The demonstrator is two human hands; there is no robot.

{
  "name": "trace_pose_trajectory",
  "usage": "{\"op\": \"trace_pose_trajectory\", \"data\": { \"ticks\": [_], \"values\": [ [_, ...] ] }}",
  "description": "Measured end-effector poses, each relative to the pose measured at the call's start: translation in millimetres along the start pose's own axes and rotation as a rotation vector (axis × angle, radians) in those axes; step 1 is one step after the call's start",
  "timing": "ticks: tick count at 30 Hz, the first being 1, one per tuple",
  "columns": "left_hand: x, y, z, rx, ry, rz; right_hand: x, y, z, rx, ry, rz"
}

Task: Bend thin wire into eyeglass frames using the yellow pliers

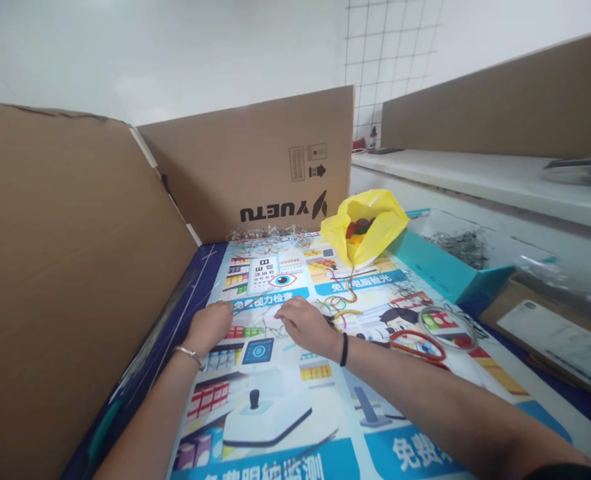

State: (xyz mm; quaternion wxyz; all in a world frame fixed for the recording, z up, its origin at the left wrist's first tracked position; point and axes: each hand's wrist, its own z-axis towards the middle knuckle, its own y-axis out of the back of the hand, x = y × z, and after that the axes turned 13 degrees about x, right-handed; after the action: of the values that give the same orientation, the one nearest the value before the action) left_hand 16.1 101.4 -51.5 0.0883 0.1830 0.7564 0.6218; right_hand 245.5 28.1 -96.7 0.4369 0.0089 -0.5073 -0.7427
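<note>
My left hand point(211, 327), with a silver bracelet at the wrist, is closed with its fingertips pressed together above the printed poster sheet point(325, 373). To its right my right hand point(308, 325), a black band on the wrist, pinches with thumb and forefinger. A thin wire point(253, 307) shows faintly in the gap between the two hands; its ends are hidden in the fingers. Just beyond my right hand lie loose red, green and yellow cords point(342, 300). Scissors with red-orange handles point(420, 343) rest beside my right forearm.
A yellow bag point(370, 220) with colourful contents stands open at the back. Tangled clear and silvery strands point(275, 237) lie along the cardboard wall point(255, 160). At right are a teal box point(440, 267) of wire pieces, a clear ring-shaped coil point(448, 327) and a brown carton point(550, 327).
</note>
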Motion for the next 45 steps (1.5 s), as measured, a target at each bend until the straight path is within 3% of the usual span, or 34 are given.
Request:
{"op": "trace_pose_trajectory", "data": {
  "ticks": [11,19,22,24,28,31,45],
  "values": [
    [4.6,-1.5,-1.3,-0.03,0.027,-0.207,1.2,0.9,-0.9,0.024,0.019,-0.031],
    [23.5,19.6,-0.2,-0.322,0.02,-0.583,1.6,2.6,-0.6,0.025,0.018,0.014],
    [21.9,15.8,3.5,-0.475,-0.029,-0.894,1.3,2.7,0.0,0.01,0.009,0.035],
    [19.0,6.0,7.3,-0.492,-0.04,-0.998,1.8,3.9,0.6,-0.02,-0.014,0.048],
    [12.7,-15.2,12.7,-0.414,-0.066,-0.974,3.1,8.6,1.6,-0.099,-0.098,0.09],
    [8.2,-20.7,11.8,-0.391,-0.093,-0.895,2.4,11.9,2.2,-0.142,-0.166,0.136],
    [2.7,-31.1,14.8,-0.498,-0.218,-0.625,-0.1,10.6,2.4,-0.128,-0.245,0.212]
  ]
}}
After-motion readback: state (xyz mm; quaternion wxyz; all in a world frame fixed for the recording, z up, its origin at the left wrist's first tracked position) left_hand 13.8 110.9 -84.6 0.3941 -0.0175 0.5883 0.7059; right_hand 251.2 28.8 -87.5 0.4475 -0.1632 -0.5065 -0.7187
